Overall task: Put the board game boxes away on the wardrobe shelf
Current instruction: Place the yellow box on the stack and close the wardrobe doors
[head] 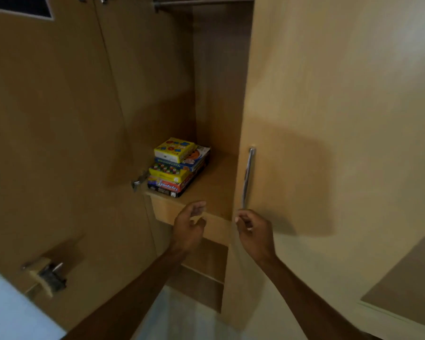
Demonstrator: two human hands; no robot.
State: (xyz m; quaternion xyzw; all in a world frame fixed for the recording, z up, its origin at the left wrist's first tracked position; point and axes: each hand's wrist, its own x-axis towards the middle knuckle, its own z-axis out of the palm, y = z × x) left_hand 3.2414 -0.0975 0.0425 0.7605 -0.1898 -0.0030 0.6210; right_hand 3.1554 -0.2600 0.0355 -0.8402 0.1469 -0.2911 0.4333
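Note:
A stack of several board game boxes [178,166] rests on the wooden wardrobe shelf [214,186], at its left side, with a small yellow box on top. My left hand [189,224] hovers in front of the shelf's front edge, fingers curled and apart, holding nothing. My right hand [254,229] is just below the metal door handle [247,176] of the right wardrobe door [329,119]. Its fingers are loosely curled by the door's edge, and I cannot tell whether they touch it.
The left wardrobe door [59,119] stands open, with a hinge [139,180] near the shelf. A hanging rail [204,1] runs across the top. Below the shelf sits a drawer front [219,229] with a lower compartment under it. A latch [48,274] is at the lower left.

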